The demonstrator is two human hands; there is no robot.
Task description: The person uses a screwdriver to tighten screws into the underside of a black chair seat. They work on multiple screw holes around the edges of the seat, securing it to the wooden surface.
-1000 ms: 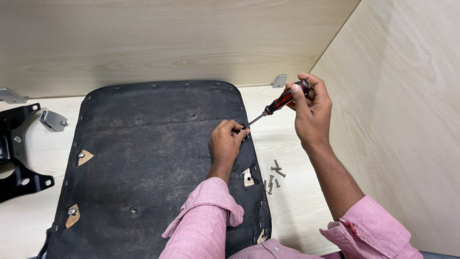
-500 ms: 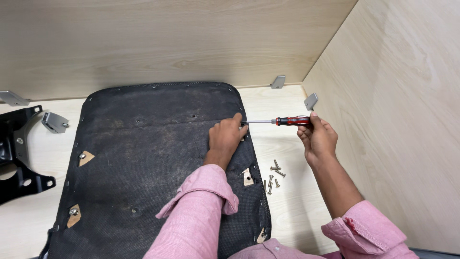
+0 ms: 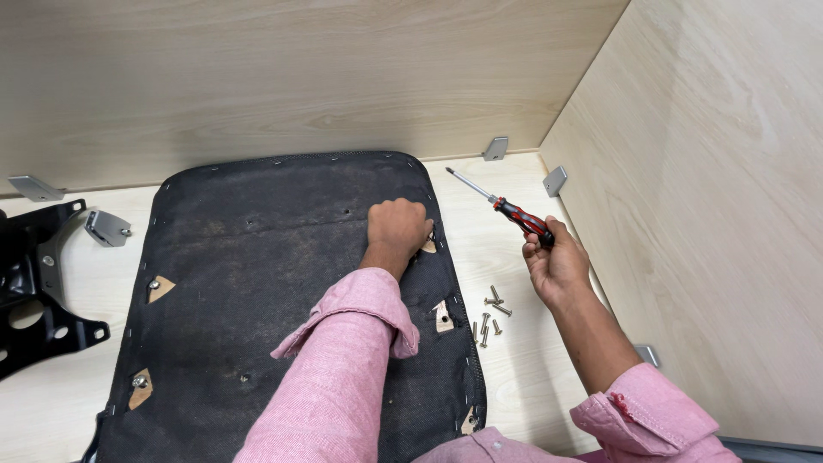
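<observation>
Head view | I see left hand closed as fist on black seat pad | right hand wraps screwdriver, lifted off | step: between screws; next needs a screw picked.

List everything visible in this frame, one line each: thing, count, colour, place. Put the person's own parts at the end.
seat pad: 1, black fabric underside with small tan cut-outs, flat on the floor, centre
screwdriver: 1, red and black handle, silver shaft, in the right hand, tip up and to the left
loose screws: a small cluster, silver, on the floor right of the seat pad
metal plate: 1, black, left edge
corner brackets: several, grey, along the foot of the walls
small bracket: 1, grey, left of the seat pad
wooden panels: light wood, back, right and floor
left hand: closed, resting on the seat pad near its right edge
right hand: gripping the screwdriver handle
sleeves: 2, pink
</observation>
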